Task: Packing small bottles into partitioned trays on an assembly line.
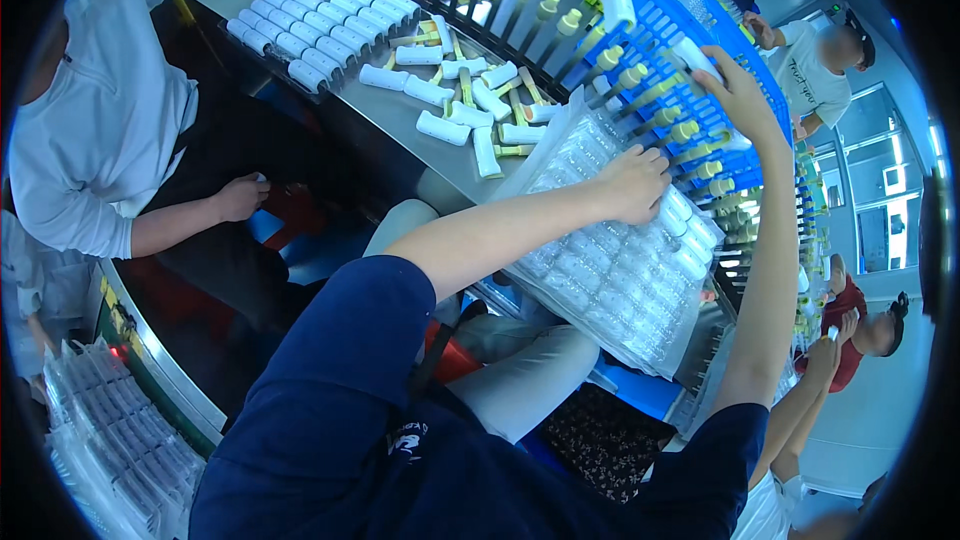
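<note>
My right hand (742,98) is raised beside the blue basket, its fingers curled against a white plastic casing (692,57). My left hand (636,186) is low over a clear blister tray (590,265), fingers bent together; what they hold, if anything, is hidden. Several white casings (688,240) sit in the tray's pockets by the left hand, and the rest of the sheet looks white and bubbled. Close beyond that hand stand rows of pale yellow-tipped sticks (683,132) on dark posts. More white casings with yellow-green parts (470,115) lie loose on the metal table.
A block of white casings in rows (320,25) lies farther left on the table (385,135). The blue basket (745,90) stands behind the sticks. A co-worker in white (100,110) sits at left, near stacked clear trays (115,440). Other people work at right.
</note>
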### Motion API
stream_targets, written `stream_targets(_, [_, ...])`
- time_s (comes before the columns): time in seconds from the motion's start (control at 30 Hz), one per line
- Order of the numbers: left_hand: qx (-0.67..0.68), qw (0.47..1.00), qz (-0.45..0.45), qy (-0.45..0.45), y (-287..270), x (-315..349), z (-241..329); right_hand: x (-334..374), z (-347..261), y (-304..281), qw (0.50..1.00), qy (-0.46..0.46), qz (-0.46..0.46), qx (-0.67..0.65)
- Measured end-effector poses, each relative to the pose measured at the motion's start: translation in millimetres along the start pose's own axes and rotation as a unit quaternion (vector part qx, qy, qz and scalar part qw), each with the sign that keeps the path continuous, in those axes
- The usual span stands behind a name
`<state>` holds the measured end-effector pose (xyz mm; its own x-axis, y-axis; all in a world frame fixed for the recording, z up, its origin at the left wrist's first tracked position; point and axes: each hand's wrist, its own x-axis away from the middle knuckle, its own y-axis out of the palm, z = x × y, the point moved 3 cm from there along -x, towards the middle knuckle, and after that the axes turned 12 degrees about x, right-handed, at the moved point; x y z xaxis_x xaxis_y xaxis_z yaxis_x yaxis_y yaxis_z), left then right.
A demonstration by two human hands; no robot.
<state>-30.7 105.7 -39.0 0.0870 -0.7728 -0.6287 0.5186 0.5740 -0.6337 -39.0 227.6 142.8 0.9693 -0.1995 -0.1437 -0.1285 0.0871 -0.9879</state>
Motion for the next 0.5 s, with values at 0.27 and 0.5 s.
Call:
stream_targets(0.27, [0.003, 1.0, 0.003, 0.0, 4.5, -3.7, -3.0, -41.9, -51.9, 79.2, 0.965, 0.045, 0.255, 0.043])
stream_targets(0.5, [0.099, 0.988, 0.114, 0.032, -1.7, -0.1, 4.0, -38.0, -110.7, 71.4, 0.971, 0.103, 0.171, 0.129])
